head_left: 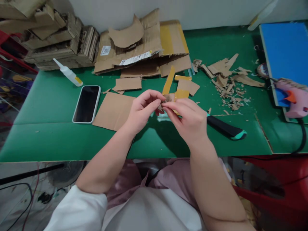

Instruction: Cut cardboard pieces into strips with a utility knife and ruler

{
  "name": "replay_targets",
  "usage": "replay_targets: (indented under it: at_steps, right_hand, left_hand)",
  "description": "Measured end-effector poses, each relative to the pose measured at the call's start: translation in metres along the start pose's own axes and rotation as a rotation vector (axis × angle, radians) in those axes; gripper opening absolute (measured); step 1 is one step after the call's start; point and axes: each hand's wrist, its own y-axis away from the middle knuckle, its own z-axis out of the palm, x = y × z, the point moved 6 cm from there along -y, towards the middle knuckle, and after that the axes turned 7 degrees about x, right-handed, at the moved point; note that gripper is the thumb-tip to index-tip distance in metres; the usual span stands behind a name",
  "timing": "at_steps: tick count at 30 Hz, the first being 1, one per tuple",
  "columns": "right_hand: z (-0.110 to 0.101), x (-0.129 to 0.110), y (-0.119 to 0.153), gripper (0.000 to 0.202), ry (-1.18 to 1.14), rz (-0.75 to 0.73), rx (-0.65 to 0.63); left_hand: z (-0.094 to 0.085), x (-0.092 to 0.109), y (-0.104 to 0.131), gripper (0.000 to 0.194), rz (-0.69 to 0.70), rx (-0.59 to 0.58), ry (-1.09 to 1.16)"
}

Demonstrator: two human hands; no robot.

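Note:
My left hand (146, 109) and my right hand (189, 117) meet over the green table (149, 147). Both pinch a small brown piece of cardboard (167, 98), partly hidden by the fingers. Beyond them lie cardboard scraps (189, 86) and strips of yellow tape (169, 80). A flat cardboard sheet (114, 110) rests by my left wrist. Beside my right hand is a black and turquoise handle (226, 127), its far end hidden behind the hand.
At left lie a phone (87, 104) and a glue bottle (69, 74). Cardboard stacks (60, 41) and a flattened carton (149, 35) stand at the back. Torn cardboard bits (232, 89) are heaped at right, near a pink glue gun (295, 99) and a blue board (286, 54).

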Motion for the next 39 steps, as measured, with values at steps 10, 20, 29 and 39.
replay_targets:
  at_steps: [10,20,29,39]
  right_hand:
    - [0.001,-0.006,0.0,0.011,0.115,-0.087,0.013]
    - [0.006,-0.001,0.001,0.013,0.084,-0.016,0.03]
    - [0.003,0.005,0.001,0.012,-0.041,0.029,-0.039]
    - [0.006,0.002,0.003,0.015,0.1,-0.019,-0.018]
  left_hand:
    - [0.001,-0.001,0.0,0.009,0.035,-0.032,-0.034]
    - [0.003,0.004,-0.001,0.005,0.08,-0.011,-0.084]
    - [0.002,0.0,-0.001,0.012,0.066,-0.023,-0.067]
    - [0.004,0.002,-0.001,0.024,0.055,-0.033,-0.062]
